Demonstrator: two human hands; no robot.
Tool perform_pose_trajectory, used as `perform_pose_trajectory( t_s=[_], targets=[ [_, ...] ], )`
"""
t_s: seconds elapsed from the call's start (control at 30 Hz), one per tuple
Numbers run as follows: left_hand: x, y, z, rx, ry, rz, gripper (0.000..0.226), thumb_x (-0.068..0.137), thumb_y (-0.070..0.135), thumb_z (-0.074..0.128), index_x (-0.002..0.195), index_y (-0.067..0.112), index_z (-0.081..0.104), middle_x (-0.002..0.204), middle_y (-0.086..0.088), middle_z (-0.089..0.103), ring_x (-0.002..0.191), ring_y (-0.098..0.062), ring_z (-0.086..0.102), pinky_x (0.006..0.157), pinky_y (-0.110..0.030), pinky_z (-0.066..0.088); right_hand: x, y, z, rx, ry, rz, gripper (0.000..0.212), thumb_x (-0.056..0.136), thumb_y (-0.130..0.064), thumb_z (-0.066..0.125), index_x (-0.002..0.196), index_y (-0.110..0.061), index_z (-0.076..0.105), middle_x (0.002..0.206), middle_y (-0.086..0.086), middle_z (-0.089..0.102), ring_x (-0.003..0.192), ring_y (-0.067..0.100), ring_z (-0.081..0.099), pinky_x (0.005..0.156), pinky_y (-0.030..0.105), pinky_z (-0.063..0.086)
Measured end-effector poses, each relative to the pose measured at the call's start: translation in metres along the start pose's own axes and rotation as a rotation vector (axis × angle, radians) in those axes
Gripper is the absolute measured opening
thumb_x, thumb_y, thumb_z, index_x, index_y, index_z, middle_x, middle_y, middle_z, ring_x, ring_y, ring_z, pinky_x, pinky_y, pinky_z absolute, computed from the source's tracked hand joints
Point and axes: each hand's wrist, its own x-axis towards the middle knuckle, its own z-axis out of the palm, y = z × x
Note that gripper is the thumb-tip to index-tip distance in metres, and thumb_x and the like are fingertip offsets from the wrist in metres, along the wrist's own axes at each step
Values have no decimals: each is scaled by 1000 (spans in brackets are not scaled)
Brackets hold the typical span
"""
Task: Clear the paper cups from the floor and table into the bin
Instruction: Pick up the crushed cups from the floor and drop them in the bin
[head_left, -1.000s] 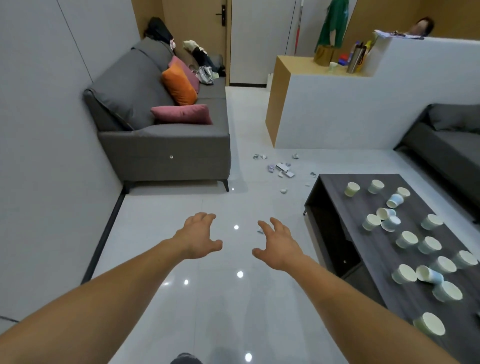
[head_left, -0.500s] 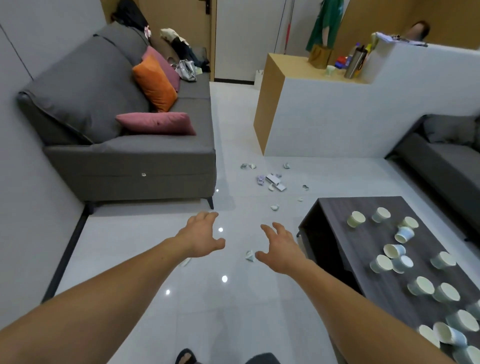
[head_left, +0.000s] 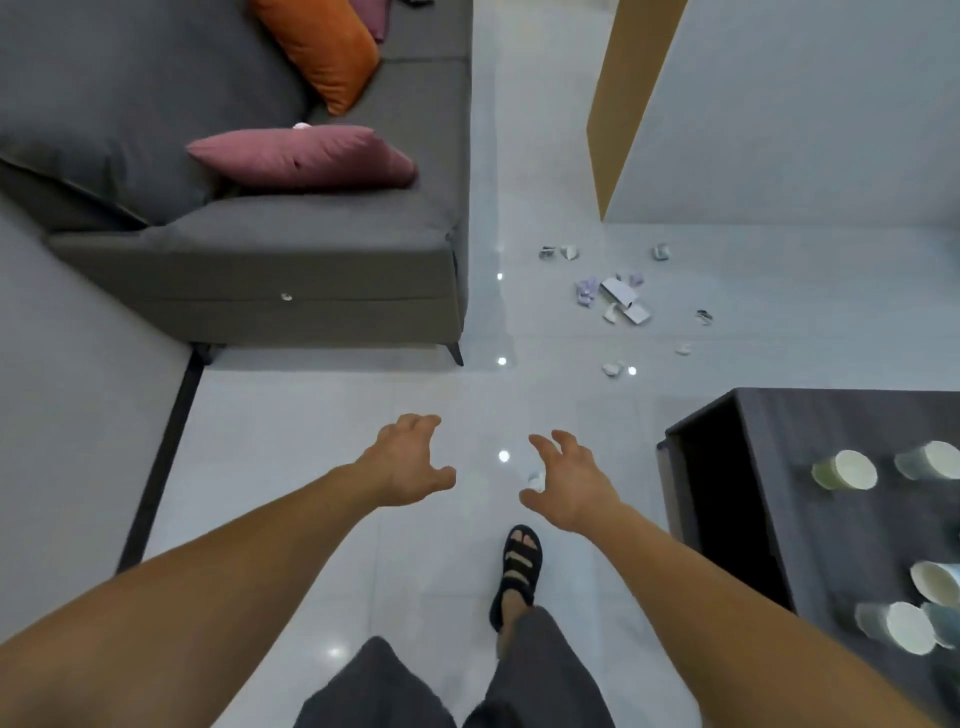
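Pale green and blue paper cups (head_left: 844, 470) — scattered across dark table (head_left: 810, 415)

Both forearms (head_left: 234, 587) are bare along all their visible length, and the left hand (head_left: 410, 460) and right hand (head_left: 571, 486) are bare as well. The legs wear loose dark grey trousers (head_left: 535, 675) of soft, matte cloth that falls in broad folds; the right leg's hem ends just above the ankle. The right foot wears a black open sandal (head_left: 517, 577) with several broad straps running across the top of the foot, and the toes show at its front. The other foot is hidden under the trouser cloth.
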Motion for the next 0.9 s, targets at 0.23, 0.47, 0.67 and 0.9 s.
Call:
perform_pose_trajectory(
  t_s=[0.23,0.47,0.67,0.9],
  targets=[
    [158,6,69,-86,-110,-54,78,88,46,56,151,23,18,156,2,17,142,-20,20,112,-35,27,141,85,51,10,-124,86,76,94,-42,55,155,-26,13,161,2,7,143,24,19,108,38,38],
    [327,-63,213,-62,-230,-88,78,87,47,57,151,22,18,156,-1,17,141,-22,22,113,-38,29,302,174,191,16,-164,172,77,92,-37,58,154,-29,14,160,0,6,142,24,19,105,39,39],
    [446,-121,355,-64,-249,-64,79,84,47,60,149,23,21,153,-3,24,136,-24,32,105,-37,34,420,247,337,-118,-167,148,82,87,-28,65,153,-28,15,159,5,6,139,31,22,98,44,45],
    [498,-155,452,-153,-248,-30,78,84,46,61,148,22,24,152,-3,27,135,-24,34,103,-35,33,471,289,436,-238,-12,86,65,86,-19,61,144,-22,32,151,11,20,125,37,30,74,43,49]
  ],
)
